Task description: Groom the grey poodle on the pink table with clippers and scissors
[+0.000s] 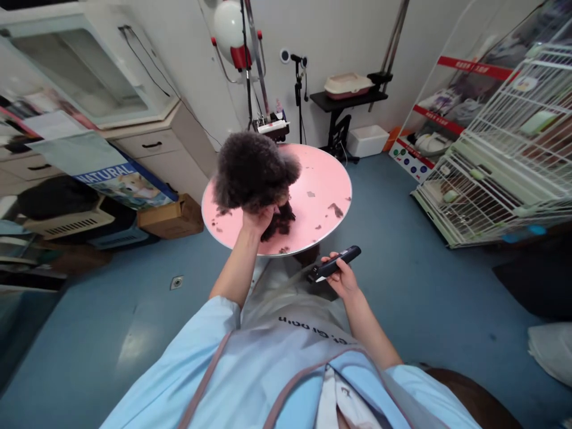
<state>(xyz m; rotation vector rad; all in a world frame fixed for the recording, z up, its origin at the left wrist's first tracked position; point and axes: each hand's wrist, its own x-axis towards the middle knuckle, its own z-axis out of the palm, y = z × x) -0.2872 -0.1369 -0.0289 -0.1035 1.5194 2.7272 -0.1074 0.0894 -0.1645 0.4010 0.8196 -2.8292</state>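
A dark grey curly-haired dog is on a round pink grooming table, its fluffy head towards me. My left hand is closed on the dog at the lower edge of its head. Fur hides some of the fingers, and which part they grip is not clear. In front of my apron, off the table's near edge, my right hand is wrapped round black hair clippers. The clippers are apart from the dog. Dark tufts of cut hair lie scattered over the pink top.
Behind the table stand a post with a small tool tray and a black stand. White wire cages line the right side. To the left are a cabinet, a cardboard box and a pet carrier.
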